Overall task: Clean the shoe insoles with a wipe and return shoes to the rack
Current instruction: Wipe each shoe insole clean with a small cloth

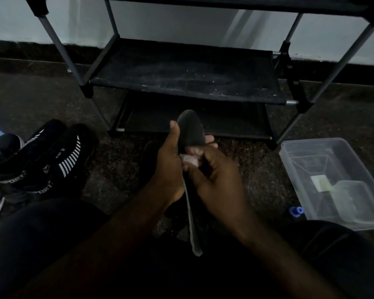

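A long dark insole (pixel 191 130) stands nearly upright in front of me, its pale edge running down toward my lap. My left hand (pixel 168 167) grips it from the left, thumb up along its side and fingertips showing behind it. My right hand (pixel 216 180) pinches a small crumpled white wipe (pixel 190 160) against the middle of the insole. A dark shoe (pixel 149 160) lies on the floor behind my left hand, mostly hidden. The black shoe rack (pixel 188 83) stands just beyond, its two lower shelves bare.
Two black sneakers with white stripes (pixel 52 160) lie on the floor at the left. A clear plastic bin (pixel 335 182) holding a smaller container sits at the right, with a small blue cap (pixel 296 211) beside it. The room is dim.
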Demonstrator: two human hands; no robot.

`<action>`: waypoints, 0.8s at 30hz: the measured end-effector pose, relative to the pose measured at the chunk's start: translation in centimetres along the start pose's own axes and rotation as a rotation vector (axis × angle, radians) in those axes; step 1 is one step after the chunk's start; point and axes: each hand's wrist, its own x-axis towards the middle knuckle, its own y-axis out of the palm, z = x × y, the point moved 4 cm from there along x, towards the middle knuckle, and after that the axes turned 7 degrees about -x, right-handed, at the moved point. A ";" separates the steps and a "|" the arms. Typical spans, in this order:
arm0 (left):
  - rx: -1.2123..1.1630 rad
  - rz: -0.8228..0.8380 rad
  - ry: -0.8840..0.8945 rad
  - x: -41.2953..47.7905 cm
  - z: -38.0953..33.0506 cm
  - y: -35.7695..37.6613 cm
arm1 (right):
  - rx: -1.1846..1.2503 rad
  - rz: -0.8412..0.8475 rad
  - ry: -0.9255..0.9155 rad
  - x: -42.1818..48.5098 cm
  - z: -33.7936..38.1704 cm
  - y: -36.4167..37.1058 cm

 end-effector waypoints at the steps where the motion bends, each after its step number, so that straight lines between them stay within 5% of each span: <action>1: -0.009 -0.007 0.003 0.0 0.0 0.0 | 0.002 -0.007 -0.013 -0.2 0.1 0.1; 8: 0.078 0.072 0.011 -0.2 1.7 0.8 | -0.130 -0.277 0.053 2.3 -2.2 -2.1; 13: 0.024 -0.050 0.031 -0.2 0.9 -0.3 | -0.107 -0.032 -0.069 0.3 -0.2 0.1; 19: 0.064 -0.033 0.066 0.1 0.9 0.2 | -0.285 -0.181 -0.022 2.3 -1.8 -1.4; 24: -0.021 -0.070 0.121 0.6 -1.0 -0.7 | -0.108 0.053 -0.052 -0.3 0.2 0.6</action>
